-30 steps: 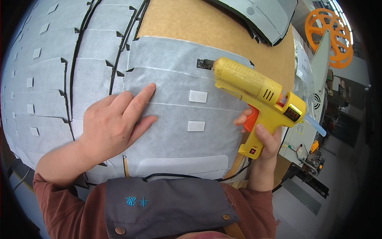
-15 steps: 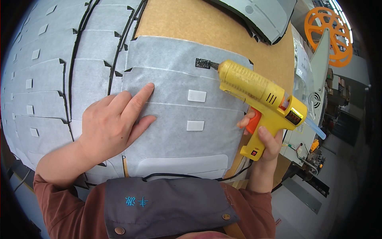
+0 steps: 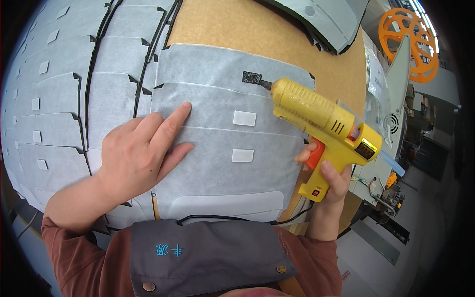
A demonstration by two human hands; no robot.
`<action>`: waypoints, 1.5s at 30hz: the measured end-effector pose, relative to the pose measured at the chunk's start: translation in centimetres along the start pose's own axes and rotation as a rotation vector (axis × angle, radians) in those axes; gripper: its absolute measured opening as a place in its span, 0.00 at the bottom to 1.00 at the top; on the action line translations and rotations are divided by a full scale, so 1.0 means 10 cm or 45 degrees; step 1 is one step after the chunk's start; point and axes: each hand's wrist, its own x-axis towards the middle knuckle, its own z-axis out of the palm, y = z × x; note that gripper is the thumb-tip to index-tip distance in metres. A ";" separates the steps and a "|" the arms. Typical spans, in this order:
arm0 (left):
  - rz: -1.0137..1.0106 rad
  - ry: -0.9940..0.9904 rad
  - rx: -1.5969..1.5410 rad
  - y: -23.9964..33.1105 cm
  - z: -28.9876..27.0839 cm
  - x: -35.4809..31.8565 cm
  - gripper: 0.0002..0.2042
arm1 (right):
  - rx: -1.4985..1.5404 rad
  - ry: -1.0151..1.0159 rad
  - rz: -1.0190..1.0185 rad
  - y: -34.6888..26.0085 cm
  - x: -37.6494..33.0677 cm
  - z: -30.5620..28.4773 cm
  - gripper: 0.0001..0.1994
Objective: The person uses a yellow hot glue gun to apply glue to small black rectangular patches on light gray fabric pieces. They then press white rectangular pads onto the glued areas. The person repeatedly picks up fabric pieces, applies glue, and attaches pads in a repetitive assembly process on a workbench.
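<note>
Both mine — left hand loosely open, nine o'clock | right hand gripping glue gun, three o'clock | nozzle eased toward four — black patch barer, likely glue-coated.

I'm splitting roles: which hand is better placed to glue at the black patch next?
Probably the right hand: it grips the yellow hot-glue gun, nozzle pointing toward the black patch. The empty left hand lies over the pale grey sheet.

Right of centre, the right hand grips a yellow glue gun, its nozzle just beside a black patch. Left of centre, the left hand lies over pale sheets, index finger extended.
</note>
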 end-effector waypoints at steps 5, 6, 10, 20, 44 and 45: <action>-0.004 -0.005 -0.002 0.01 -0.01 0.00 0.33 | -0.024 0.009 0.014 0.01 0.00 0.00 0.32; -0.006 -0.003 -0.005 0.00 -0.01 0.00 0.33 | -0.032 0.006 0.015 0.01 0.00 0.00 0.33; -0.001 0.014 -0.007 0.00 0.00 0.00 0.33 | -0.050 -0.002 0.004 -0.05 0.01 0.04 0.32; 0.001 0.015 -0.031 0.00 -0.01 0.00 0.33 | -0.043 -0.177 0.017 -0.09 0.14 0.09 0.28; 0.010 0.033 -0.040 0.00 -0.01 0.01 0.32 | -0.011 -0.101 -0.027 -0.05 0.08 0.07 0.27; 0.009 0.031 -0.044 0.00 -0.01 0.01 0.32 | -0.029 -0.113 -0.020 -0.04 0.09 0.06 0.27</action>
